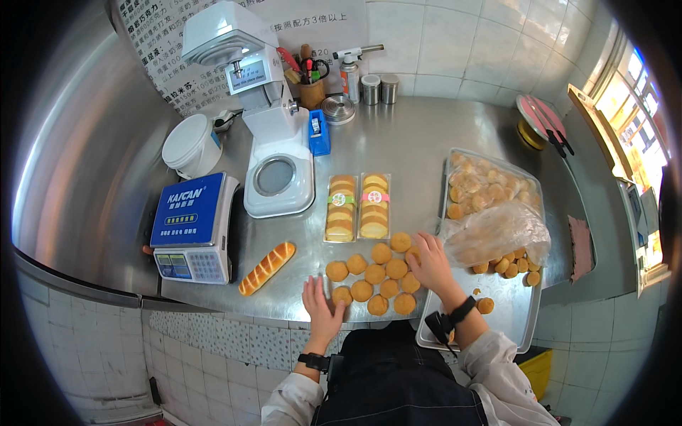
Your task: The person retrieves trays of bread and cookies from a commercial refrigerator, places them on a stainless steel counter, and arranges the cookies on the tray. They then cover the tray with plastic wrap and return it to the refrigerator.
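Observation:
Several small round golden pastries (375,274) lie in loose rows on the steel counter in front of me. At their left edge is my left hand (323,310), fingers apart, its thumb at the lowest left pastry (341,295). On the right, my right hand (432,262) reaches over the group, its fingertips on a pastry (412,255) that they partly cover; whether they grip it is not plain. Two clear boxes of sliced-looking round cakes, one with a green band (341,209) and one with a pink band (375,206), stand behind the pastries. A glazed striped bread roll (267,269) lies left.
A metal tray (517,330) at right holds more pastries, partly under a clear plastic bag (493,234). Further left stand a digital scale (187,213), a white machine (279,175) and a white bucket (192,144). Knives (547,122) lie on a pink disc at back right.

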The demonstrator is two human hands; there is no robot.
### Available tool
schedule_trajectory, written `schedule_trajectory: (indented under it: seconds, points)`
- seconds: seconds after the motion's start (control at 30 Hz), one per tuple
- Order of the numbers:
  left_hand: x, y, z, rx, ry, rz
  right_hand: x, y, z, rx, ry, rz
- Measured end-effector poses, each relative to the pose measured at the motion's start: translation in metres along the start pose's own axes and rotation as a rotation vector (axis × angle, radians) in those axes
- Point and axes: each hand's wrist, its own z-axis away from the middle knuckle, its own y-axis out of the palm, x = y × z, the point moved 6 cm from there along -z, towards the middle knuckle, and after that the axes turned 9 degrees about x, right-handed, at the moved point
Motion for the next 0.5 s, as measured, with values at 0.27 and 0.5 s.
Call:
schedule_trajectory:
  seconds: [0.27, 0.5]
  points:
    - [0.038, 0.013, 0.022, 0.026, -0.297, 0.143, -0.008, 0.036, -0.012, 0.106, 0.057, -0.02]
    - [0.03, 0.023, 0.017, 0.109, -0.238, 0.374, -0.017, 0.035, 0.0, 0.016, 0.132, -0.145]
